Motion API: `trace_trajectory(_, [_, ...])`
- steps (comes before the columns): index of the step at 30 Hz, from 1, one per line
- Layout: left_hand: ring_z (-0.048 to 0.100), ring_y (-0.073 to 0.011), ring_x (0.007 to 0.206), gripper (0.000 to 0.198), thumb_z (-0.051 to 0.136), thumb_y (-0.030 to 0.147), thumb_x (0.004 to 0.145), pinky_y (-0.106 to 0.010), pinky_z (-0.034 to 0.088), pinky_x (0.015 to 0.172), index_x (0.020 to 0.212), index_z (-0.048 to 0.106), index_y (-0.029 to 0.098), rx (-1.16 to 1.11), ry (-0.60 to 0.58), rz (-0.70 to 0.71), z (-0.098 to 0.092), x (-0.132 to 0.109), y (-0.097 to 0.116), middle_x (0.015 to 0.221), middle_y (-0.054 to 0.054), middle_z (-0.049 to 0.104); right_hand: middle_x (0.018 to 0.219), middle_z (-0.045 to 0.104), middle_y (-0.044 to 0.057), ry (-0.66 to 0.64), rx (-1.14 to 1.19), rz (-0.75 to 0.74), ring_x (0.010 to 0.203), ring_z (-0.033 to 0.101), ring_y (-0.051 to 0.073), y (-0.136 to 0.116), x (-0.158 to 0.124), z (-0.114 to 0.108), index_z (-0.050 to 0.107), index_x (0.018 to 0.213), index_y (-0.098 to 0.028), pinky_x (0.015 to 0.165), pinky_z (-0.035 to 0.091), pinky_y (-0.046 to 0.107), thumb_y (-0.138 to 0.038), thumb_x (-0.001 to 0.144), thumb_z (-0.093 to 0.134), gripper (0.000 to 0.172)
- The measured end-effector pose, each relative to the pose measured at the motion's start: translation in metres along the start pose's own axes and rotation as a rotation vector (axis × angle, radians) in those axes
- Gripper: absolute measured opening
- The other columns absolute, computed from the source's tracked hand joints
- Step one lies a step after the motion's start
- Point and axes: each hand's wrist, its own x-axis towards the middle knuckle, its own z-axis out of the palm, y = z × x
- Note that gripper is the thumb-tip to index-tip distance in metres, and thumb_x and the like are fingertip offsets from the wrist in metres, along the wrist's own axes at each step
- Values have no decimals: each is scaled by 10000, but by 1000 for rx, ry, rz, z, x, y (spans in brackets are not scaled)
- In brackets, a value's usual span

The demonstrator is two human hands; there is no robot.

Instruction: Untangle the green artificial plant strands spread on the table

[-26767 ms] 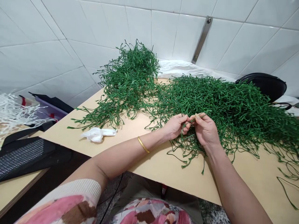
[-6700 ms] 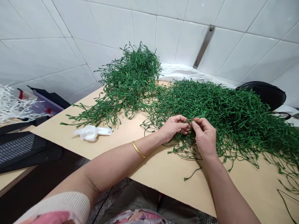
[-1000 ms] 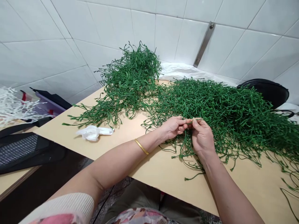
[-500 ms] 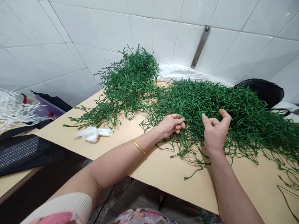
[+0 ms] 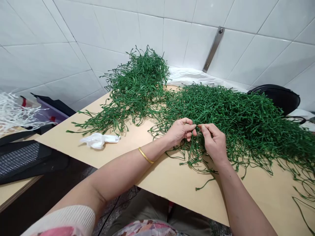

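Observation:
A big heap of thin green plastic stems (image 5: 236, 118) covers the right half of the tan table (image 5: 172, 183). A second, taller heap of green stems (image 5: 135, 88) stands behind on the left. My left hand (image 5: 180, 131), with a gold bangle on the wrist, is closed in a pinch on green stems at the near edge of the big heap. My right hand (image 5: 213, 142) is closed too, its fingertips meeting the left hand's on the same stems. A bunch of stems hangs down between and below the two hands.
A crumpled white plastic scrap (image 5: 99, 140) lies on the table's left part. A black round object (image 5: 278, 95) sits at the far right by the tiled wall. White cloth (image 5: 197, 77) lies behind the heaps. A black mesh item (image 5: 24, 160) and white stems (image 5: 14, 111) are at left.
Half a second ago my right hand was lifted off and open to the right; now it has come back to the left hand and pinches the stems again.

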Motion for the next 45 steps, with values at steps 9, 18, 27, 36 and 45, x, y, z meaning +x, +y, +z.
trace_trajectory(9, [381,-29,342,186,614,182,646,-158,348,354,692,436,153,238,71,85,5,-3,-3,498,40,545,703,582,2,-62,310,263,641,505,120,3,3,3,623,793,-164,614,401,255,-354,761,561,202])
trace_trajectory(18, [386,-9,376,179,654,211,624,-150,300,357,666,501,128,114,72,-30,8,-6,0,546,45,495,669,541,-4,-34,197,205,621,466,117,4,1,1,595,766,-164,598,379,256,-294,778,526,148])
trace_trajectory(27, [433,-28,418,203,650,271,634,-160,318,372,697,522,128,-2,-12,-62,2,-3,1,615,22,516,764,584,17,-24,31,1,694,520,129,-1,-1,1,606,848,-179,646,415,259,-223,818,480,137])
trace_trajectory(36, [392,-20,364,115,584,183,689,-153,284,347,655,487,131,91,157,28,8,-4,2,539,31,500,878,599,77,-86,-182,-186,779,557,169,3,-2,5,599,1005,-173,737,451,318,-178,838,414,249])
trace_trajectory(45, [431,-34,384,100,574,108,670,-165,357,384,679,479,137,176,245,193,8,-3,2,493,70,447,802,579,55,-117,-104,-109,720,532,154,-1,-3,8,586,960,-155,678,433,286,-243,835,451,204])
